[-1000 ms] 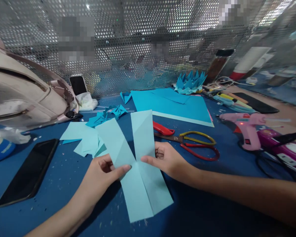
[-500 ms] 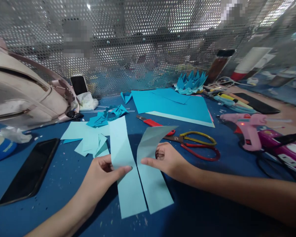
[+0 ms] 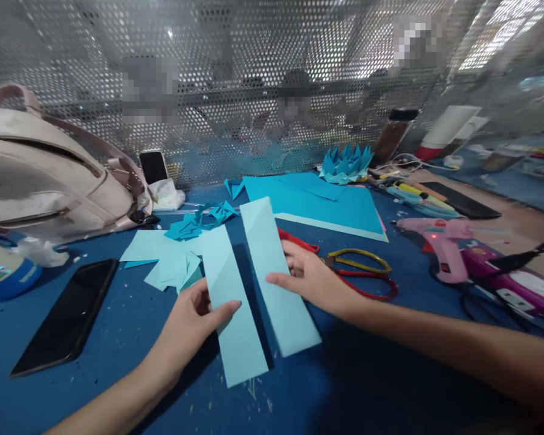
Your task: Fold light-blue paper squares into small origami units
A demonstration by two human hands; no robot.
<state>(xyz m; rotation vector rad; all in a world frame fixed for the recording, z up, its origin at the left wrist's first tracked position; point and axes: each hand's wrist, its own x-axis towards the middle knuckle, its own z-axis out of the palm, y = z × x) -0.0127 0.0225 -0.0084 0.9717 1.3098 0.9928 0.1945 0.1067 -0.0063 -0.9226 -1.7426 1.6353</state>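
Two long strips of light blue paper stand side by side in front of me, with a gap between them. My left hand [image 3: 204, 320] pinches the left paper strip [image 3: 236, 344], thumb on its face and fingers behind. Between thumb and fingers of my right hand [image 3: 303, 275] is the right paper strip [image 3: 272, 254], held slightly higher. Behind my right hand lie scissors [image 3: 362, 272] with one yellow and one red handle, and a red-handled cutter [image 3: 299, 240], partly hidden. Light blue paper pieces [image 3: 167, 266] are piled beyond my left hand, near darker blue folded pieces [image 3: 199, 222].
Blue paper sheets [image 3: 317, 196] lie at the back beside a spiky folded paper piece [image 3: 347, 164]. At right are a pink glue gun [image 3: 439, 235] and a purple power strip [image 3: 494, 275]. A black phone [image 3: 66, 317] and a pale backpack [image 3: 40, 175] occupy the left.
The two strips, whose edges met at the middle, are now apart. My right hand has lifted its strip up and away, and that strip's curled top has straightened. The view has shifted slightly.
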